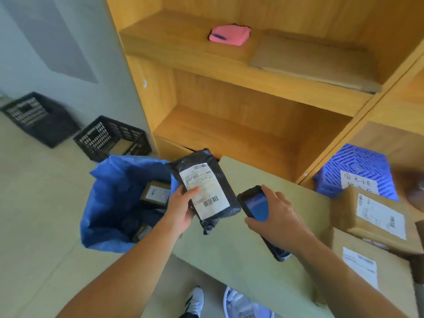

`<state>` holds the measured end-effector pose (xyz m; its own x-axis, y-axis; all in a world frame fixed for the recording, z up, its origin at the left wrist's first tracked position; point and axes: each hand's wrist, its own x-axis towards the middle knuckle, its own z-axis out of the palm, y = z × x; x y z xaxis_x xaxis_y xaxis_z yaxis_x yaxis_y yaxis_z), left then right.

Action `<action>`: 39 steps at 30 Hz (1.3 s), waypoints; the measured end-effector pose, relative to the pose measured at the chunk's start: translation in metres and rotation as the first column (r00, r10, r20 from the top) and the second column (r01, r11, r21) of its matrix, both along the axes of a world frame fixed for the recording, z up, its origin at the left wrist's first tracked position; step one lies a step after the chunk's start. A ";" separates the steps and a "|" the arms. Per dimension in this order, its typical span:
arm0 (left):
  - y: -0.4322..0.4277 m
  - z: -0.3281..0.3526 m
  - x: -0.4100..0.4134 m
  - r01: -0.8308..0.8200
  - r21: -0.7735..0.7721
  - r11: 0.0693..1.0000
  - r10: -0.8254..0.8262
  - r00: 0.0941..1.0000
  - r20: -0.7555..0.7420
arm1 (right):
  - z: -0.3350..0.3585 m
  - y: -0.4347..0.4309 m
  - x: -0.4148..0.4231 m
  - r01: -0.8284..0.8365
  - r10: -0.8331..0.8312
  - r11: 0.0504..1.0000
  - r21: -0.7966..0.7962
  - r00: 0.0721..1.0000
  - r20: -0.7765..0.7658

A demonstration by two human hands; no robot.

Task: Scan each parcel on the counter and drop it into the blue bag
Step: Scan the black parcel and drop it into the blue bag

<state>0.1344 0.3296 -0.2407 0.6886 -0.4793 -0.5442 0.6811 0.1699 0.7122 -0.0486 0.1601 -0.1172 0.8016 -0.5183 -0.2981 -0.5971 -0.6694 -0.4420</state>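
My left hand (181,208) grips a black plastic parcel (206,166) with a white barcode label, holding it over the counter's left corner, next to the blue bag (110,198). The bag stands open on the floor with several parcels inside, among them a small brown box (156,193). My right hand (275,216) holds a black handheld scanner (255,206), its blue screen facing up, just right of the parcel. Two brown cardboard parcels (376,214) (364,269) with labels lie stacked at the counter's right.
The pale green counter (229,249) runs from centre to lower right. Wooden shelves (252,111) stand behind it, with a pink item (229,35) on one. A blue plastic crate (358,168) sits at right. Two black crates (110,137) (39,118) rest on the floor, left.
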 end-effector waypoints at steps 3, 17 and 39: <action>0.050 -0.008 0.021 -0.113 -0.008 0.994 0.113 0.993 -0.031 | -0.007 0.030 0.041 -0.079 0.079 0.997 0.008 0.997 -0.015; 0.217 -0.113 0.087 -0.446 0.397 0.802 0.552 0.807 -0.210 | -0.079 0.132 0.162 -0.283 0.295 0.944 0.168 0.954 -0.051; 0.181 -0.276 0.193 -0.363 0.625 0.692 0.628 0.730 -0.271 | -0.221 0.147 0.259 -0.338 0.362 0.929 0.152 0.916 -0.173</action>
<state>0.3270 0.5102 -0.5169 0.3606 0.2953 -0.8847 0.8483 0.2905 0.4427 0.2107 0.3071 -0.3384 0.8453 -0.1670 -0.5075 -0.4159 -0.8020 -0.4287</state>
